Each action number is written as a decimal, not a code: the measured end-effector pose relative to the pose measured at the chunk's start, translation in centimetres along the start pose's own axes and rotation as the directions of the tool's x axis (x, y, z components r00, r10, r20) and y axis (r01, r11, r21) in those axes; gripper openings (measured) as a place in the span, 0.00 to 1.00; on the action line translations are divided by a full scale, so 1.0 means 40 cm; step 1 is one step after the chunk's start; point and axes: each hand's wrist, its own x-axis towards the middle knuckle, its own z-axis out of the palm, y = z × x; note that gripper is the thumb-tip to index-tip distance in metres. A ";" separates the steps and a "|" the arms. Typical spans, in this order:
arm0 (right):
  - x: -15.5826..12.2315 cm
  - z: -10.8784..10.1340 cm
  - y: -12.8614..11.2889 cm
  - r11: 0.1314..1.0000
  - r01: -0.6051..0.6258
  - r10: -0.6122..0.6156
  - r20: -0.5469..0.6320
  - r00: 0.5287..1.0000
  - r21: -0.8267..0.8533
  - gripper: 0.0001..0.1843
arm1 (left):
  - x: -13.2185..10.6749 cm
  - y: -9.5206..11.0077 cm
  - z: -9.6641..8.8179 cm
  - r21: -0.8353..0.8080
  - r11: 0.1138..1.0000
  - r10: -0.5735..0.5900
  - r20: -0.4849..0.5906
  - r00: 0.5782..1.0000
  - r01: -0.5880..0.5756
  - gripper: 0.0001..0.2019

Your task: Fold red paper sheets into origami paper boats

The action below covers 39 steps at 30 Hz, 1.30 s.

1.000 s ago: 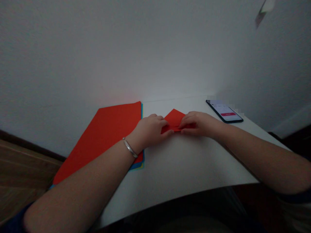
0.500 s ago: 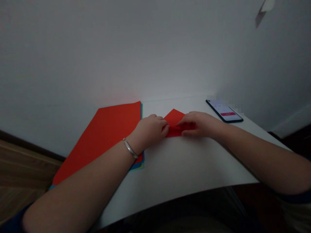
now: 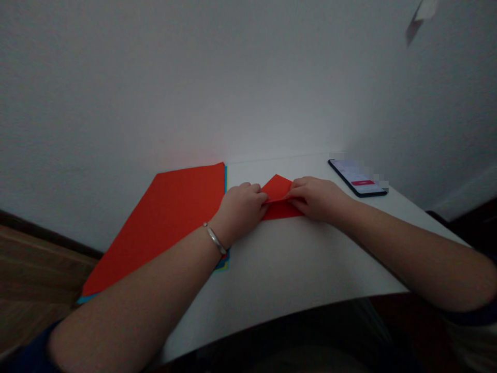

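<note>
A small piece of folded red paper (image 3: 277, 189) lies on the white table between my hands, its pointed corner facing the wall. My left hand (image 3: 244, 211), with a silver bangle at the wrist, is closed on the paper's left side. Thumb and fingers of my right hand (image 3: 316, 197) pinch the right side along a raised fold. Below that fold shows a darker red strip of the same paper. My fingers cover both side ends of it.
To the left lies a stack of coloured paper sheets (image 3: 171, 212), red on top, partly under my left forearm. A phone (image 3: 359, 180) with a lit screen rests at the back right of the white table (image 3: 295, 269). A wall (image 3: 248, 83) rises behind.
The fingers of my right hand have closed together onto the paper, from a wider spread. The fold's edge now stands out straighter between both hands. My left hand has barely shifted.
</note>
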 end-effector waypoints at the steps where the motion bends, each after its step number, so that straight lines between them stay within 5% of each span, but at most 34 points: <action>1: 0.003 0.000 0.001 1.000 0.008 -0.008 -0.006 1.000 -0.019 0.16 | 0.001 -0.002 0.001 -0.007 1.000 -0.015 -0.004 1.000 0.015 0.15; 9: 0.016 -0.010 -0.008 0.985 0.036 -0.035 0.008 0.999 -0.168 0.14 | 0.007 -0.017 0.012 -0.080 0.995 -0.055 -0.026 0.998 0.053 0.14; 17: 0.002 -0.031 0.017 0.959 -0.269 0.275 0.070 0.959 -0.089 0.15 | 0.010 -0.024 0.027 -0.157 0.984 -0.086 -0.030 0.996 0.081 0.13; 26: 0.005 -0.024 0.023 0.936 -0.339 0.347 0.090 0.933 -0.098 0.15 | 0.011 -0.018 0.020 -0.163 0.982 -0.104 -0.028 0.994 0.098 0.11; 33: -0.002 -0.022 0.059 0.946 -0.301 0.310 0.060 0.949 -0.123 0.15 | 0.002 -0.013 0.025 -0.204 0.979 0.009 -0.032 0.999 -0.015 0.09; 39: 0.002 -0.007 0.040 0.997 -0.072 0.071 -0.054 0.996 -0.029 0.17 | 0.002 -0.005 0.021 -0.283 0.956 -0.084 -0.019 0.996 0.075 0.12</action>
